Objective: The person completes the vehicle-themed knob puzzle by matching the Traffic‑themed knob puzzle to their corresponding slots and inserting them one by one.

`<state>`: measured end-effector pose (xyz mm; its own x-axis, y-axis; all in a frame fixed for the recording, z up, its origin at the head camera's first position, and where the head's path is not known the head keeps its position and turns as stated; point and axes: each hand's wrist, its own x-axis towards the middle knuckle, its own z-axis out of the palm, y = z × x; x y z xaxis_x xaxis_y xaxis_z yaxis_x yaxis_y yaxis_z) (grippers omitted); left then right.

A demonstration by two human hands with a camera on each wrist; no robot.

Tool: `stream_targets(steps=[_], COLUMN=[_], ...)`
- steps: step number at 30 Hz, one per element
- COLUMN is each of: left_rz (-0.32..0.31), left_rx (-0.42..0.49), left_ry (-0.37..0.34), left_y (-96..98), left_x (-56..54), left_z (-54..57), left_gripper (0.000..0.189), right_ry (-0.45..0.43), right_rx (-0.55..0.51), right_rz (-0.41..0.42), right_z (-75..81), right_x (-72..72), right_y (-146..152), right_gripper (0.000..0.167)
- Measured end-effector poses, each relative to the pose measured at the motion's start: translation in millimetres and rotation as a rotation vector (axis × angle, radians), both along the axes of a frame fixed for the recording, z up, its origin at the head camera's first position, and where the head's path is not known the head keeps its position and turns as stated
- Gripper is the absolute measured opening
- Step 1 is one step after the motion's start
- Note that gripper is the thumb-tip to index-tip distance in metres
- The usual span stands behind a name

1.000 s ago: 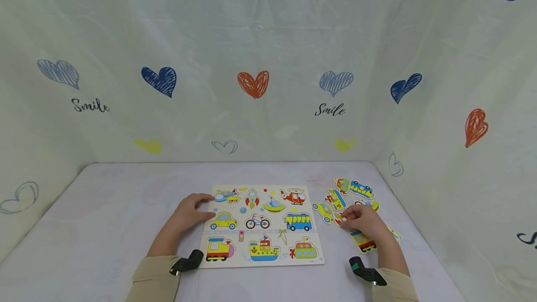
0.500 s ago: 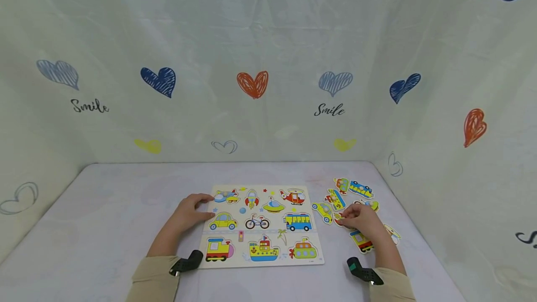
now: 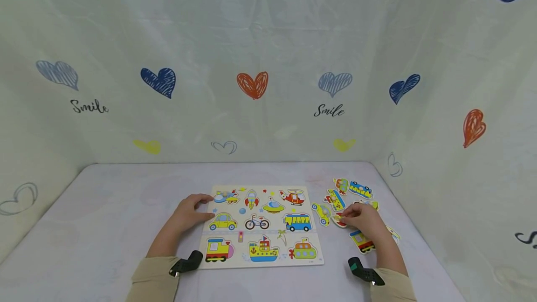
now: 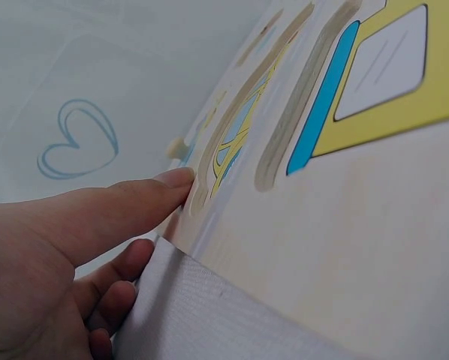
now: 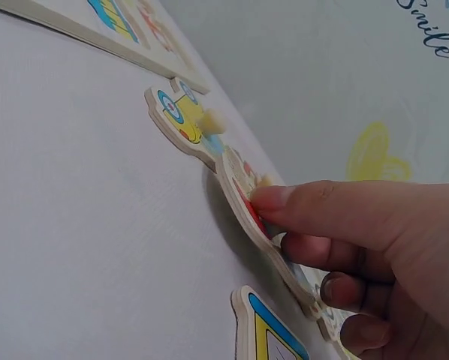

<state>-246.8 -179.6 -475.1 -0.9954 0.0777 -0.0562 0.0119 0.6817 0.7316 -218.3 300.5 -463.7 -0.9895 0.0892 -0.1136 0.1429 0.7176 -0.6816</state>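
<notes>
My left hand [image 3: 189, 211] rests at the left edge of a wooden vehicle puzzle board [image 3: 268, 232], thumb and index finger apart. In the left wrist view its thumb [image 4: 138, 204] lies straight on the board, near a small wooden knob [image 4: 177, 147]. To the right of the board, my right hand [image 3: 364, 220] pinches the knob of a red puzzle piece [image 3: 337, 219], its picture partly hidden by the fingers. The right wrist view has this piece tilted, its wooden rim [image 5: 243, 216] casting a shadow beside the yellow car piece [image 5: 181, 120].
Around my right hand lie a yellow car piece [image 3: 322, 214], a ship piece [image 3: 335, 199], a submarine piece [image 3: 341, 185], a blue bus piece [image 3: 361, 189] and a train piece [image 3: 362, 241]. A curtain printed with hearts [image 3: 253, 85] stands behind the white table [image 3: 138, 199].
The red piece has shifted slightly under my right fingers, and more of its pale rim shows. My right hand has barely moved. The left hand stays at the board's edge.
</notes>
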Motion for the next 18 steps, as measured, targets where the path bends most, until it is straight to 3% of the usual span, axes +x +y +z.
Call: stream_targets(steps=[18], left_rz=[0.015], left_rx=[-0.001], left_ry=[-0.011], left_y=[0.9], left_x=[0.7], left_z=[1.0], left_gripper=[0.051], right_ry=[0.018], right_rx=[-0.017], right_rz=[0.027], right_z=[12.3], right_x=[1.1], right_y=[-9.5], right_gripper=[0.008])
